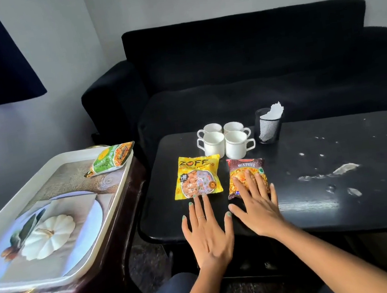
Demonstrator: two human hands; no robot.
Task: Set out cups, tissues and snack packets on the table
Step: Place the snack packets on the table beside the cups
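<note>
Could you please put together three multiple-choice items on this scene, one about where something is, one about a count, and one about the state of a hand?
1. Where is the green snack packet?
A. on the black table
B. on the tray
C. on the sofa

2. How many white cups stand on the black table?
A. two
B. three
C. four

3. How is the right hand?
A. fingers straight, lying flat on the red Mixture packet
B. curled round a cup handle
C. pinching a tissue

Answers:
1 B: it lies at the far end of the tray on the side stand.
2 C: four cups are grouped beside the mesh tissue holder.
3 A: its outstretched fingers rest on the packet.
</note>
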